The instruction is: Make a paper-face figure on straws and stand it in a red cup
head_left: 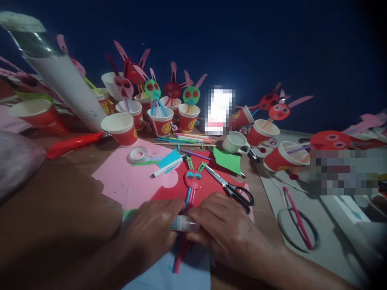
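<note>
- Bottle (185, 223) with a see-through cap is between the two hands, lying sideways across the straws (188, 197).
- Left hand (157, 225) is wrapped snug around the bottle's body, so pretty narrow.
- Right hand (228, 225) is curled in tight at the capped end, fingers bent over it.
- Those straws, blue and reddish, run up from under the hands to a red paper face (194, 179) with blue eyes and leafy green ears. Kinda cute from where I'm standing.
- Black-handled scissors (228, 187) sit right of the face, blades pointing up-left over the red paper (172, 195).
- Left of that there's pink paper (113, 173) with a tape roll (137, 154) on it, plus a capped marker (169, 166) lying over a blue scrap (175, 154).
- Green paper (227, 160) is just above the scissors, near a white mug (235, 143).
- Red cups (160, 123) line the back, lots holding long-eared paper faces on straws.
</note>
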